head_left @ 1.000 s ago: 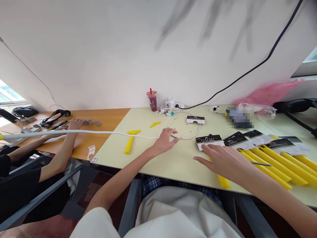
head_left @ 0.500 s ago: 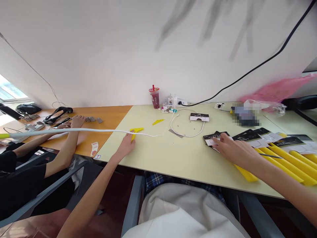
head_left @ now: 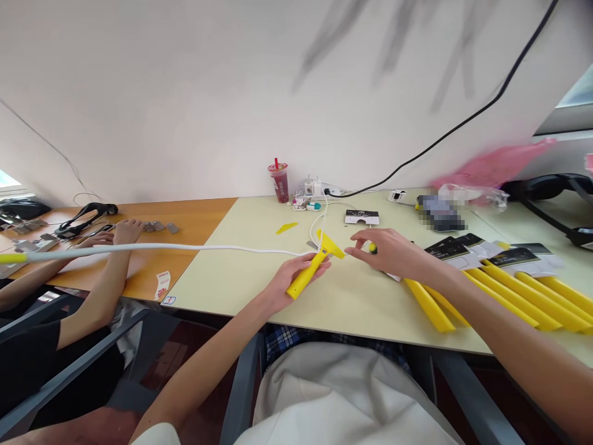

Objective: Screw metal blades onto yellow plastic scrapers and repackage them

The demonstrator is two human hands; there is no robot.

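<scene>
My left hand [head_left: 293,279] is closed around the handle of a yellow scraper [head_left: 309,273], raised in front of me with its wide head tilted up to the right. Close to that head, my right hand [head_left: 386,250] hovers with thumb and index finger apart. A yellow-and-black handle end, seemingly of a screwdriver [head_left: 373,247], shows under its palm; the rest is hidden. Beyond the scraper lies a flat yellow piece [head_left: 286,228]. To the right, several yellow handles [head_left: 428,306] lie with black-and-white cards [head_left: 456,250], partly covered by my right forearm.
A cup with a red straw [head_left: 280,182] stands by the wall near a power strip [head_left: 319,188]. A white cable [head_left: 222,247] crosses the view from the left. One packaging card [head_left: 362,217] lies toward the back. Another person's arms [head_left: 106,266] rest at the orange table [head_left: 194,225].
My left hand has lifted the yellow scraper off the table and brought it rightward to the middle. My right hand has left the black cards and moved left toward the scraper head.
</scene>
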